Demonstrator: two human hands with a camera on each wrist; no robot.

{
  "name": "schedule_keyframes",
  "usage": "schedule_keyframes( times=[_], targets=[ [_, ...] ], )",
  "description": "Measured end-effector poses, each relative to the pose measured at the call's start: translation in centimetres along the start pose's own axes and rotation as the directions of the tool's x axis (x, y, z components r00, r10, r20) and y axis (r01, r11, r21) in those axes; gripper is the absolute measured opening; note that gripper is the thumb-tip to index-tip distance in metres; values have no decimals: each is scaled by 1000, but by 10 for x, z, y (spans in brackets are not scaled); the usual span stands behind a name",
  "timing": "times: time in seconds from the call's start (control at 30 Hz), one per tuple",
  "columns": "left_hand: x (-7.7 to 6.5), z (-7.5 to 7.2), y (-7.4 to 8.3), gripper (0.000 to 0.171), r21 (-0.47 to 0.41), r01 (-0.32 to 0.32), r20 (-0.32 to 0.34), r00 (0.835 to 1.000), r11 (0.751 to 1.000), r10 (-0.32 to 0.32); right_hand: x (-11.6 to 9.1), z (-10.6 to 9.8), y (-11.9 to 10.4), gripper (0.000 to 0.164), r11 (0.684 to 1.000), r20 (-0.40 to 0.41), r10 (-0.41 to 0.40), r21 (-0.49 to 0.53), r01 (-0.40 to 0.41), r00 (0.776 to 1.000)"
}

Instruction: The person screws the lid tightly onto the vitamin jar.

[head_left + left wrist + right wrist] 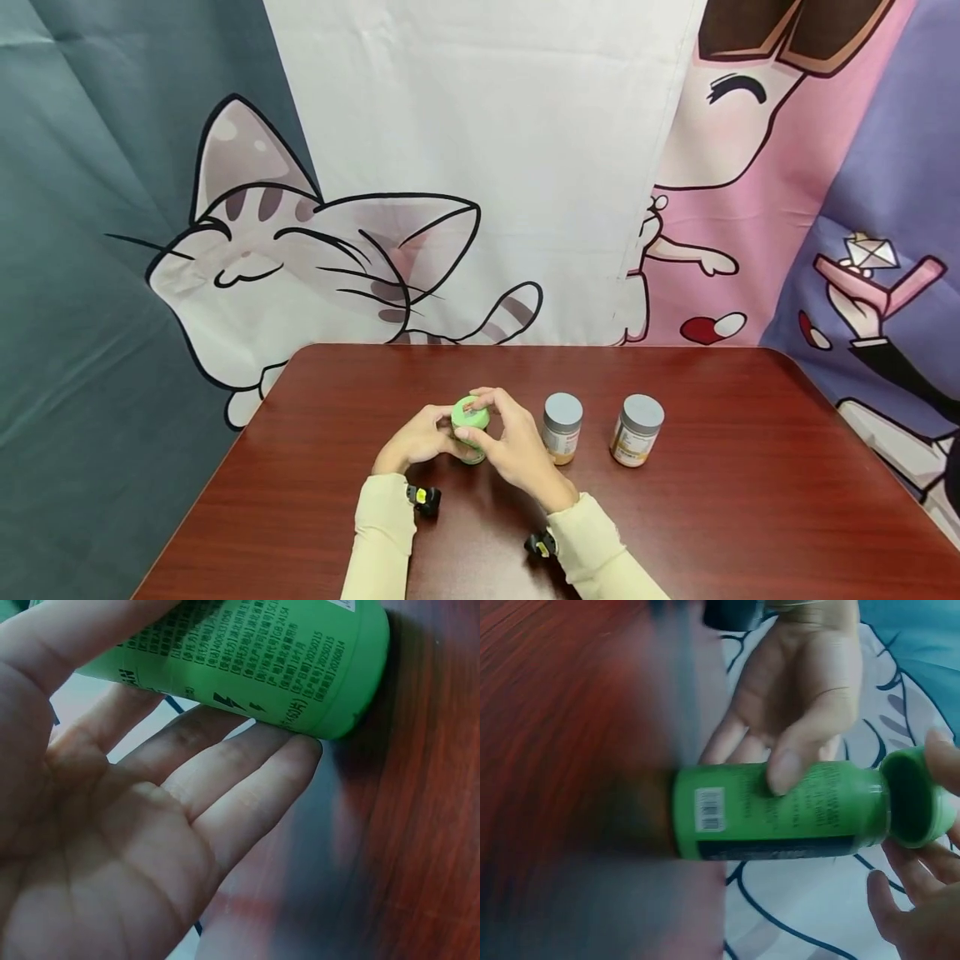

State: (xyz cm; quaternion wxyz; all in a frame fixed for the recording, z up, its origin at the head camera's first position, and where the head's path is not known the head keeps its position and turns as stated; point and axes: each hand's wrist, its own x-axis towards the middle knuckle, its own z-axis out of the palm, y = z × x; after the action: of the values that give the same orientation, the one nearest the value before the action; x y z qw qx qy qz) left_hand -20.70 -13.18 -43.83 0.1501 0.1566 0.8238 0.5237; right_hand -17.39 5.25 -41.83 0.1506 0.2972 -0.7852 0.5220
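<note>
A green plastic bottle with printed label text (469, 433) stands upright on the dark red-brown wooden table (750, 517), roughly midway between its left and right edges and nearer the front edge than the back. The left hand (416, 439) holds the bottle's body: the thumb presses one side and the fingers (225, 780) lie along the other, lightly curled round it. The right hand (510, 442) comes in from the right and its fingertips pinch the green plastic cap (470, 412) at the bottle's top. In the right wrist view the cap (915, 796) sits at the neck and looks slightly raised; whether it is free of the thread cannot be told. Both hands are together, closed on the same bottle.

To the right stand two squat jars with grey lids and yellow-white labels: the nearer jar (562, 428) just beside the right hand, the farther jar (637, 430) apart from it. Cream sleeves (382, 533) cover both forearms.
</note>
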Motion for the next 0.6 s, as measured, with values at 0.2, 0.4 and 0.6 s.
schedule_keyframes(
  times=[0.2,0.4,0.6],
  targets=[
    [-5,0,15,44,-25,-33,10,999,999,33,-2,2,8,35,999,45,13,-33,-12,999],
    [4,2,-3,49,18,-11,6,1000,1000,11,0,1,10,41,995,81,-1,-104,10,997],
    [4,-1,-8,47,28,4,2,1000,1000,-4,5,2,9,35,993,150,-17,-117,35,989]
  ],
)
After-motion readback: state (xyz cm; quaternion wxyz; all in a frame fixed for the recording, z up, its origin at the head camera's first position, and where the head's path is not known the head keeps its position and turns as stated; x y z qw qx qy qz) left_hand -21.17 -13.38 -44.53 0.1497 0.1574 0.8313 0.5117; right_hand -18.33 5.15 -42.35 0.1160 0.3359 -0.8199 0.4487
